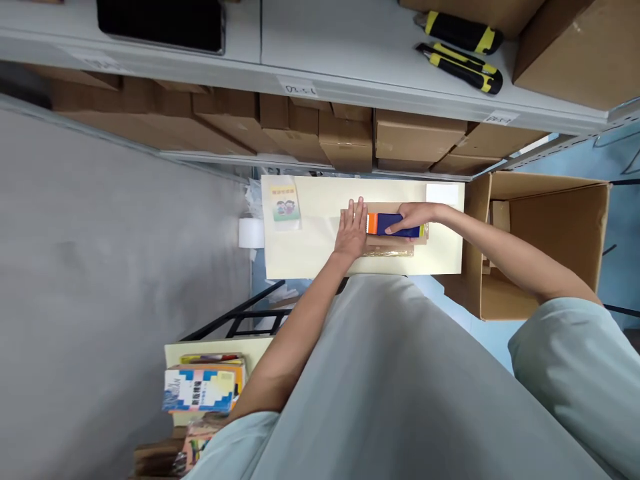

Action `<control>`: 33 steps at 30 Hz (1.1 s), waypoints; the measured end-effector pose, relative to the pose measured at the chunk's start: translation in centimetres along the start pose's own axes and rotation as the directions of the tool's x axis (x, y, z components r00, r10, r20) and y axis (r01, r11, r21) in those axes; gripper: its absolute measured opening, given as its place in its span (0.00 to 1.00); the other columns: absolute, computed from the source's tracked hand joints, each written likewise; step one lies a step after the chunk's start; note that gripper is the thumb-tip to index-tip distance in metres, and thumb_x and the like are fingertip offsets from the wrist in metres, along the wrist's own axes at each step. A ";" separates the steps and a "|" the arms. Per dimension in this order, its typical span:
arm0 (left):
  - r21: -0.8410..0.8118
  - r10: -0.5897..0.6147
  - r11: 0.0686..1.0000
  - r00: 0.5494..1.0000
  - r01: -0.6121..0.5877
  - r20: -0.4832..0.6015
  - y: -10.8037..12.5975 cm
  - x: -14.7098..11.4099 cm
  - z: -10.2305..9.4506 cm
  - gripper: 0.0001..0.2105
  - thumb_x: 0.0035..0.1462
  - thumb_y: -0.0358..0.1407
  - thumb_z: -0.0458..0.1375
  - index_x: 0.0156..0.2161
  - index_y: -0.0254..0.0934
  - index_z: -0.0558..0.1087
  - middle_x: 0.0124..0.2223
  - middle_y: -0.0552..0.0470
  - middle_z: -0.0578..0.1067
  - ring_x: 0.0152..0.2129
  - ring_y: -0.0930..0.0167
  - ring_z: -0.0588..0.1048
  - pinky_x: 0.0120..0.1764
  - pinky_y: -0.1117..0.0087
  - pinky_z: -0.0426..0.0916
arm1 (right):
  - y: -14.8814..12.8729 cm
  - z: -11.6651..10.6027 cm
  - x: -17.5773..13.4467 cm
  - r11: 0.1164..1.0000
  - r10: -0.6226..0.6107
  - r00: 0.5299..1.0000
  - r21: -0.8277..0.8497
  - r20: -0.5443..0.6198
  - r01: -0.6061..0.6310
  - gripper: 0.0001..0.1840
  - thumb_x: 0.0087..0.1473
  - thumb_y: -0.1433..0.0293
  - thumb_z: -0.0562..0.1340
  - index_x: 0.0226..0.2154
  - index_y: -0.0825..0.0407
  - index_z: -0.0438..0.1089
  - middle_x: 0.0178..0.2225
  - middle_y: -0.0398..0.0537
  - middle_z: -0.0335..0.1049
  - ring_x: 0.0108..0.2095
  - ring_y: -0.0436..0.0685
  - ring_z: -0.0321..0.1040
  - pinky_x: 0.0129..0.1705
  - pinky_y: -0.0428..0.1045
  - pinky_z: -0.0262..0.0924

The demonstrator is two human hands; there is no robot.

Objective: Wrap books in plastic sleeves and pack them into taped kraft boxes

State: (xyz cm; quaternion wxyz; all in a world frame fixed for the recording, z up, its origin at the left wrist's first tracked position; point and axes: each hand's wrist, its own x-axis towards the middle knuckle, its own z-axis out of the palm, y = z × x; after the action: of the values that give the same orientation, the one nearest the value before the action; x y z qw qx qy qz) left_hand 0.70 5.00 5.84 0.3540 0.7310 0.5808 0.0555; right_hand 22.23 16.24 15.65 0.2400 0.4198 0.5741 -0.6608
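Observation:
My left hand (352,230) lies flat with fingers stretched out, pressing on the left end of a piece of brown cardboard (383,207) on the cream table. My right hand (416,215) reaches across a dark blue oblong thing (382,223) and grips it, with a finger along its top. That thing has an orange and white left end and a bit of yellow-green at the right; its exact kind is unclear. It rests on the cardboard, close beside my left hand. A shiny strip of clear tape (387,252) runs along the cardboard's near edge.
The cream table (315,257) holds a booklet (285,203) and a white paper (442,193). A large open carton (550,233) stands right. Cardboard boxes (345,140) fill the shelf ahead; two utility knives (463,67) and a phone (161,23) lie above. Books (200,390) sit lower left.

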 end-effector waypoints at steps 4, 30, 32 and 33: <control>0.026 -0.015 1.000 1.000 0.014 0.018 0.3 0.1 -0.1 0.62 0.56 0.55 0.70 0.79 0.21 0.42 0.81 0.26 0.39 0.78 0.43 0.32 0.76 0.43 0.29 | 0.5 0.0 0.3 1.000 -0.011 0.999 0.025 0.032 0.010 0.32 0.41 0.39 0.77 0.25 0.50 0.74 0.24 0.47 0.76 0.29 0.58 0.75 0.38 0.52 0.71; 0.344 -0.134 0.935 0.982 0.082 0.131 -0.2 1.6 1.0 0.70 0.53 0.65 0.66 0.78 0.17 0.33 0.80 0.23 0.30 0.77 0.41 0.26 0.75 0.38 0.33 | 15.5 -7.5 -9.7 0.968 0.122 0.981 -0.203 -0.153 -0.151 0.34 0.46 0.40 0.77 0.32 0.55 0.77 0.37 0.54 0.82 0.45 0.67 0.81 0.45 0.56 0.76; 0.351 -0.142 0.932 0.981 0.087 0.132 0.0 1.6 0.9 0.70 0.53 0.65 0.65 0.78 0.16 0.33 0.80 0.24 0.30 0.77 0.41 0.25 0.75 0.39 0.33 | 15.8 -7.9 -9.3 0.964 0.097 0.977 -0.227 -0.192 -0.140 0.35 0.46 0.39 0.76 0.32 0.55 0.77 0.38 0.54 0.82 0.46 0.68 0.81 0.45 0.57 0.77; 0.353 -0.144 0.931 0.981 0.090 0.131 0.0 1.6 0.9 0.70 0.53 0.65 0.65 0.78 0.16 0.33 0.80 0.24 0.29 0.77 0.41 0.25 0.75 0.39 0.33 | 16.0 -8.1 -9.1 0.962 0.086 0.971 -0.234 -0.224 -0.139 0.35 0.46 0.39 0.76 0.32 0.55 0.77 0.38 0.54 0.82 0.46 0.68 0.81 0.45 0.57 0.77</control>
State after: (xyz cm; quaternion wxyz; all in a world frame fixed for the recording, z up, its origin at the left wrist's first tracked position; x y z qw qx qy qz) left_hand 1.70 5.97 4.64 0.2667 0.7479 0.5948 -0.1254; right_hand 42.13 18.93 14.40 0.2653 0.4866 0.6496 -0.5204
